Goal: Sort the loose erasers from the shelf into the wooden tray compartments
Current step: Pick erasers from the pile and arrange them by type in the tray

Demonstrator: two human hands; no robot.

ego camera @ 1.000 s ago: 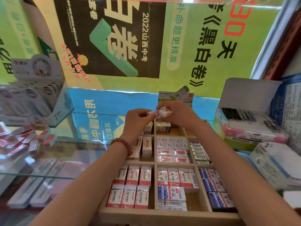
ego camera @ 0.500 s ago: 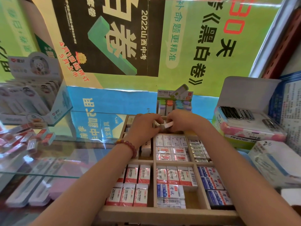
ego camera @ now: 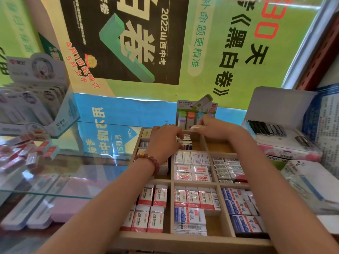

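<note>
right hand (ego camera: 213, 128) pinches eraser (ego camera: 197, 127); left hand (ego camera: 163, 143), fingers curled, touches stacked erasers (ego camera: 186, 144)

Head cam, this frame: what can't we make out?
Head view: whether the left hand grips anything; its own back hides the fingertips.
Label on the eraser pinched by the right hand: blurred, too small.
Wooden tray, middle-left compartment: mostly covered by the left hand.
Loose erasers at far left: blurred.
</note>
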